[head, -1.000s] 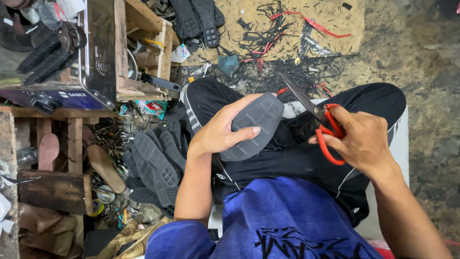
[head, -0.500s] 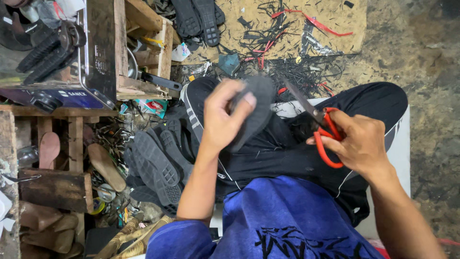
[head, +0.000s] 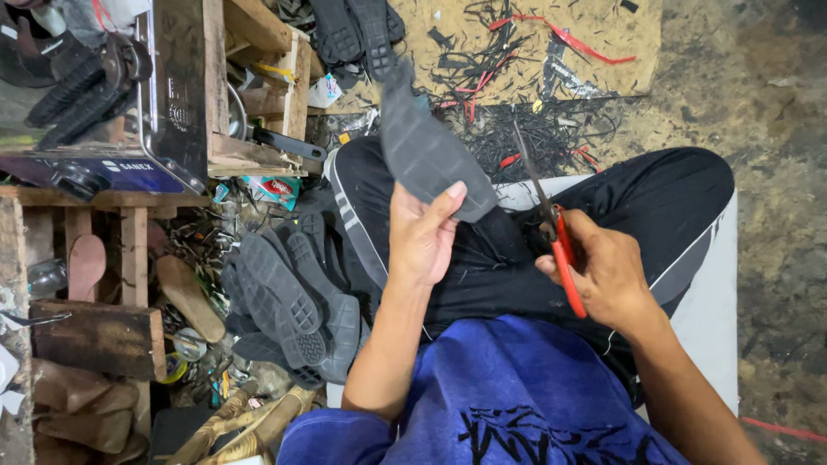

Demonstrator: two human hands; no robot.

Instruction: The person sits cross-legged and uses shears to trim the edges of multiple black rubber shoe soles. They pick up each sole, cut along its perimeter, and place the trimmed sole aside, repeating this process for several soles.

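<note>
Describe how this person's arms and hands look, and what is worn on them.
Both forearms are bare from above the elbow down. The left hand and the right hand wear no gloves, and no rings, watch or bracelets show. The only sleeves are the short sleeves of a bright blue T-shirt with dark lettering on the chest; they end at the upper arms.

sole [head: 426, 151]: dark grey rubber, matt, finely textured
scissors [head: 558, 232]: dull metal blades, glossy red plastic handles
trousers [head: 655, 198]: black cloth, matt
shirt [head: 508, 396]: blue cloth, soft
shelf frame [head: 133, 250]: rough bare wood
floor [head: 767, 103]: rough, gritty
stacked soles [head: 289, 301]: ridged matt rubber
</note>
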